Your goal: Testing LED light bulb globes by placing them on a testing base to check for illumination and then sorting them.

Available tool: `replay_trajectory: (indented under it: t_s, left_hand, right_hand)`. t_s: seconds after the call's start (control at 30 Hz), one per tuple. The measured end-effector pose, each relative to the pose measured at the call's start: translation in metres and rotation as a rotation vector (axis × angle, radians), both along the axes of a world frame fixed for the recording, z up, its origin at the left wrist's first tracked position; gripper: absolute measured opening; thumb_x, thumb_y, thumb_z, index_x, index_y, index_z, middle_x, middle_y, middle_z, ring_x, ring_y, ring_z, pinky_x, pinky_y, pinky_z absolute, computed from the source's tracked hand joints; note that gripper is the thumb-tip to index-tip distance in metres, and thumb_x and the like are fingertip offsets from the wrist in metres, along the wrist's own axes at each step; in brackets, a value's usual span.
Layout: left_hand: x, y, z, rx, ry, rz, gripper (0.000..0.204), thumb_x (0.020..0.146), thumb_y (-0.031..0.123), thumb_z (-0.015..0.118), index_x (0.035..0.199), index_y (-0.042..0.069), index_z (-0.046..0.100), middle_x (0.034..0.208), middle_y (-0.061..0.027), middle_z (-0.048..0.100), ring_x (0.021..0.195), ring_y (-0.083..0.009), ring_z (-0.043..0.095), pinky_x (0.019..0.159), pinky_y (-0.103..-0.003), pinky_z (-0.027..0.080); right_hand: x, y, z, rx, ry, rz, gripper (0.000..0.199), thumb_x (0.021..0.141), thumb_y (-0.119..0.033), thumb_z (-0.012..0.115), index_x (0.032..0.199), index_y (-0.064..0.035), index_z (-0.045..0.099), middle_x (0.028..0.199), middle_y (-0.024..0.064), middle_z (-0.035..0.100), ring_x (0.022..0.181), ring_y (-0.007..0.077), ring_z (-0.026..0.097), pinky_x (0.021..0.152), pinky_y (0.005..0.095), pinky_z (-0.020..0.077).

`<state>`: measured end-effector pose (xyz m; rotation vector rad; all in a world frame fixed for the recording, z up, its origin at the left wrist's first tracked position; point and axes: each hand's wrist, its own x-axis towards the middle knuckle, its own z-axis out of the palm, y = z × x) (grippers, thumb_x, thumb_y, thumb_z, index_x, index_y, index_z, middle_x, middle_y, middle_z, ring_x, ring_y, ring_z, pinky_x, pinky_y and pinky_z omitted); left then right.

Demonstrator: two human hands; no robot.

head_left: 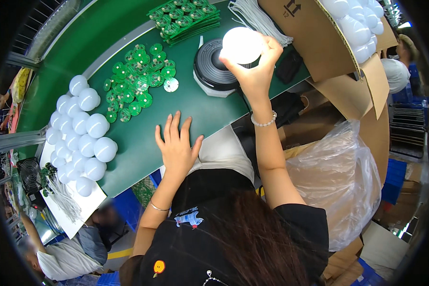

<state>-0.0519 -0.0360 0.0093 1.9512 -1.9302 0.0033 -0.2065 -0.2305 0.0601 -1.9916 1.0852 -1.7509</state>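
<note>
Dark hair [252, 238] below; left hand [176, 148] flat, right hand [255, 66] gripping lit bulb [241, 44] above fixture [212, 66]

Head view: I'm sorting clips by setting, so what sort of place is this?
Probably a light-bulb assembly line: round green circuit boards on a green belt, white bulb domes piled alongside, and the right hand holding a lit bulb.

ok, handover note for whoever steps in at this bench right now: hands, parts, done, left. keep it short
Right hand: shut on a lit white bulb, held over the round black fixture.
Left hand: open, flat on the green bench, holding nothing.
Parts: round green circuit boards loose mid-bench, more in stacked panels at the far edge; white bulbs grouped at the left; more bulbs in the cardboard box on the right.
Done: the held bulb lights.
Left: cannot tell which of the other bulbs have been lit.
</note>
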Motion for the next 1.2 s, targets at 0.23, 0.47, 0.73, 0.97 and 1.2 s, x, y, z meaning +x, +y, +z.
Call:
replay_trajectory:
  t_s: [0.23, 0.47, 0.73, 0.97, 1.2]
  left_hand:
    - [0.008, -0.005, 0.019, -0.042, 0.46, -0.066, 0.064, 0.08, 0.027, 0.07, 0.134, 0.004, 0.044, 0.142, -0.0187, 0.04, 0.131, -0.0359, 0.039, 0.109, -0.051, 0.027]
    - [0.02, -0.023, 0.064, -0.317, 1.236, -0.2, 0.071, 0.082, 0.018, 0.071, 0.14, -0.001, 0.035, 0.142, -0.0175, 0.038, 0.13, -0.0295, 0.041, 0.107, -0.044, 0.036]
    - [0.03, -0.01, 0.059, -0.276, 1.713, -0.172, 0.07, 0.081, 0.008, 0.073, 0.14, 0.002, 0.035, 0.135, -0.012, 0.042, 0.126, -0.0225, 0.044, 0.103, -0.038, 0.041]
    - [0.07, 0.065, 0.028, -0.337, 0.599, 0.058, 0.079, 0.069, 0.011, 0.082, 0.135, 0.003, 0.038, 0.133, -0.0234, 0.048, 0.121, -0.0357, 0.051, 0.099, -0.043, 0.044]
    - [0.097, 0.126, 0.016, -0.376, 0.503, 0.45, 0.076, 0.066, 0.005, 0.079, 0.13, 0.001, 0.04, 0.131, -0.0222, 0.049, 0.118, -0.0378, 0.051, 0.1, -0.043, 0.042]
  right_hand:
    - [0.018, 0.016, 0.006, -0.216, 0.114, 0.032, 0.085, 0.057, -0.018, 0.089, 0.124, -0.0074, 0.037, 0.12, 0.0152, 0.05, 0.111, 0.0322, 0.048, 0.096, 0.0466, 0.0306]
    - [0.05, 0.077, 0.012, -0.191, 0.259, 0.264, 0.083, 0.057, -0.016, 0.086, 0.129, -0.0094, 0.045, 0.115, 0.0146, 0.047, 0.102, 0.0332, 0.048, 0.09, 0.0472, 0.0366]
    - [0.061, 0.106, 0.001, -0.027, 0.171, 0.533, 0.084, 0.064, -0.021, 0.087, 0.131, -0.0036, 0.04, 0.123, 0.0181, 0.046, 0.112, 0.0349, 0.047, 0.091, 0.0429, 0.0446]
    - [0.077, 0.125, -0.032, 0.346, 0.301, 0.855, 0.068, 0.067, -0.019, 0.083, 0.124, -0.0045, 0.051, 0.119, 0.0138, 0.051, 0.084, 0.0229, 0.056, 0.086, 0.0372, 0.0448]
    - [0.083, 0.116, -0.038, 0.436, 0.437, 0.787, 0.03, 0.076, -0.011, 0.075, 0.103, -0.0055, 0.064, 0.096, 0.0054, 0.063, 0.078, 0.0189, 0.056, 0.08, 0.0323, 0.0407]
